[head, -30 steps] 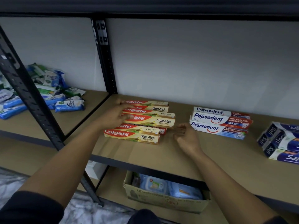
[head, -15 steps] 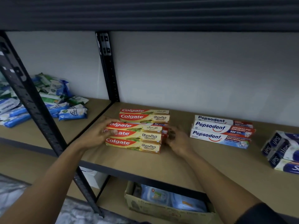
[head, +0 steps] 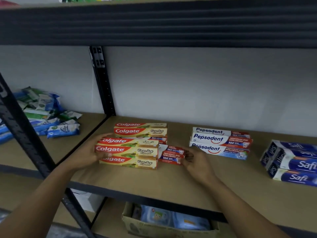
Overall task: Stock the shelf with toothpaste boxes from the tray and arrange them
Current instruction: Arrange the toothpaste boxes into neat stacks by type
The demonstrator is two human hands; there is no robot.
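Hands at either end of the front Colgate stack (head: 127,152), low on the shelf board (head: 154,179). Left hand (head: 89,152) wrapped round the stack's left end, thumb on top: a clamping hold, probably for keeping the boxes square against a nudge from the other side. Right hand (head: 195,159) just right of the stack, half-curled, fingertips touching the ends of two red-and-blue boxes (head: 171,155) poking out from beneath or behind it. Pinching or merely pushing: impossible to tell. Likely aim: freeing those strays, their print matching the Pepsodent stack (head: 221,141) well to the right of the Colgate stack.

Counted, as far as visible:
- Three Colgate logos on the front stack, possibly two faces of one box among them, so two or three boxes.
- Two more logos on the rear Colgate stack (head: 140,129), directly behind and touching, with another red-and-blue end peeping out under it.
- Three logos on the Pepsodent stack.
- About four Safi boxes (head: 295,162), furthest right of the Colgate stack.
- A loose heap of wipe packets (head: 51,117) in the bay to its left, too jumbled to count.
- One cardboard carton (head: 137,225) on the level below.
- No tray in view.
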